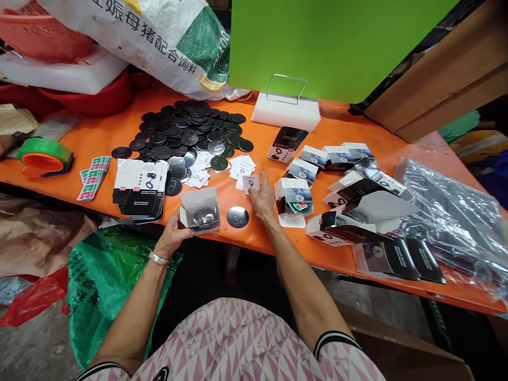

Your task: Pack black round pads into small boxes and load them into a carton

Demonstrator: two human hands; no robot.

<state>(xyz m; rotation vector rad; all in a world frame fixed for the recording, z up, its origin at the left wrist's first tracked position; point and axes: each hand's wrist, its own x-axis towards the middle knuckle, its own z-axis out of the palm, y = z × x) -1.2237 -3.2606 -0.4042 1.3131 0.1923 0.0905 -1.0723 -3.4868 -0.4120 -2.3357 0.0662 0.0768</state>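
Seeing flat boxes (pixel 141 193) at 9 o'clock, mostly too fine to read. Reading "母猪配合饲料" on sack (pixel 154 45) at 11. At 8, holding open box (pixel 202 198) by side-pinch grip of left hand (pixel 174 235). At centre, pinching card (pixel 251 183) in right hand (pixel 262 198) over desk (pixel 228 193). Likely mid card pickup; calls for lifting just one, keeping box steady.

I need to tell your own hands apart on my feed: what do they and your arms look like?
Both hands are ungloved. The left hand has a silver-coloured bangle at its wrist; the right hand shows nothing worn. Short sleeves in pink-and-white triangles end in black cuffs with white stripes. No cables show.
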